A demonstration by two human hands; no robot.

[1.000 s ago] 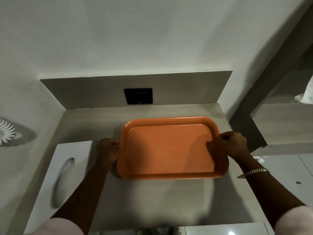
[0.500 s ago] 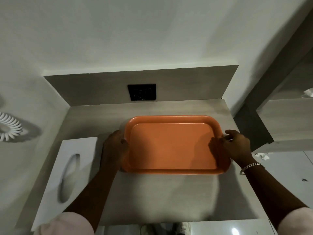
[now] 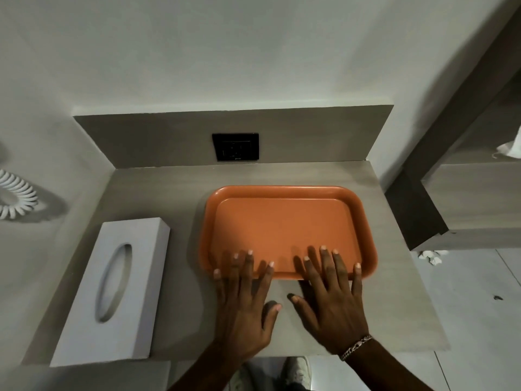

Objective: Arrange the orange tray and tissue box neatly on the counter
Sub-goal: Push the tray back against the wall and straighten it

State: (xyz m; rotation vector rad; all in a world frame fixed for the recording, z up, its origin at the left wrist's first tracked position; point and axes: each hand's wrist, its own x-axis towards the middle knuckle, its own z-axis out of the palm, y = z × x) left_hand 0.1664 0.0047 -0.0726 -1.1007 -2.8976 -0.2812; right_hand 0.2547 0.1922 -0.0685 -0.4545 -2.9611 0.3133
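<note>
Tray sits flat and square at twelve o'clock; left hand and right hand spread open-fingered across its near rim, gripping nothing. Tissue box, nine o'clock, looks slightly angled, probably still to straighten.

Left hand: my bare hand, no ring or glove on it; short, pale nails show on all five fingers.
Right hand: my bare hand, likewise ungloved and ringless; short, pale nails, trimmed close.
Bracelet: a silver-coloured chain of flat links, worn round my right wrist; it catches the light on its upper edge.
Left wrist: nothing worn on it.
Forearms: both bare as far as the lower edge of the view; no sleeve shows on either.
Shoes: pale, whitish shoes, seen dimly below my arms; their detail is too dark to tell.
</note>
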